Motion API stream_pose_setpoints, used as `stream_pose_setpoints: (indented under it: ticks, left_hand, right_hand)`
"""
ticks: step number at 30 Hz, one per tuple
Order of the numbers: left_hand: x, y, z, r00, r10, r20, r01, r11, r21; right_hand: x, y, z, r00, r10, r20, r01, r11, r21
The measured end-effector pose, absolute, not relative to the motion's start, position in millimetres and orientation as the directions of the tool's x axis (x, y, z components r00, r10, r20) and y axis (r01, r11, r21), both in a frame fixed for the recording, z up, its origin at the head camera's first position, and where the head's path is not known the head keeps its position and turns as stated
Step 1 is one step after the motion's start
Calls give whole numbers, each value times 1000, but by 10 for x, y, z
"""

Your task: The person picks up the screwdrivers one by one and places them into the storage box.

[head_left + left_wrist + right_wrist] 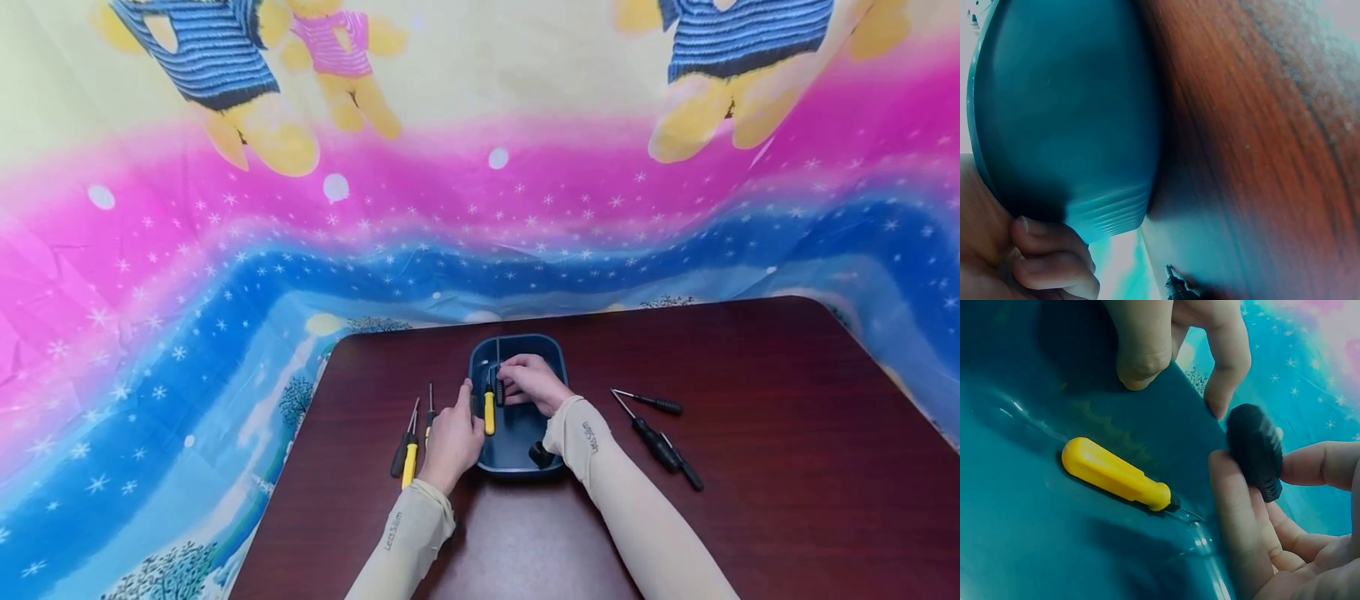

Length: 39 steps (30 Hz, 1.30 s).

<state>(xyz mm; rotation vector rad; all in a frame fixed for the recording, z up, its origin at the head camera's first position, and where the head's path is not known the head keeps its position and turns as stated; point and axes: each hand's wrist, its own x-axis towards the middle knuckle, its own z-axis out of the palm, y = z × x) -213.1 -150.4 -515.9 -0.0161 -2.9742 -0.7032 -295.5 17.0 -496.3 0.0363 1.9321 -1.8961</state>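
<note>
As the left hand (455, 437) grips the bin (517, 442) by its left rim, thumb inside and fingers bent outside, it seems to be bracing the bin against sliding on the table (780, 500). Just left of that hand lie a yellow-handled driver (409, 463) and a black one (400, 457); a third, partly hidden by the hand, is hard to make out. Well to the right, three dark drivers (656, 444) lie close together, perhaps kept apart so the bin has room. On the bin's floor rests a short yellow driver (1116, 475), its shaft pointing away. Just beside it, the right hand (534, 383) pinches a black driver (1254, 450) by the handle between thumb and fingers, over the bin's far half, a light hold that probably lets it be turned easily; whether it touches the bin I cannot tell. Behind hangs a printed cloth (465, 200).
</note>
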Motion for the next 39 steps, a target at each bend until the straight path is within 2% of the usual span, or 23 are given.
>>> stream_pose_setpoints:
  ticks: [19,39]
  left_hand:
    - [-2155,-1490,-5151,-997,-10,74,24,895,444]
    - [-2135,-1507,-5168,-998,-15,65,15,895,446]
  right_hand:
    - [-2998,174,-5005,-870,-352,-347,310,158,-938]
    - [-2977,121,-5052,-861,-333,-385,303,273,-913]
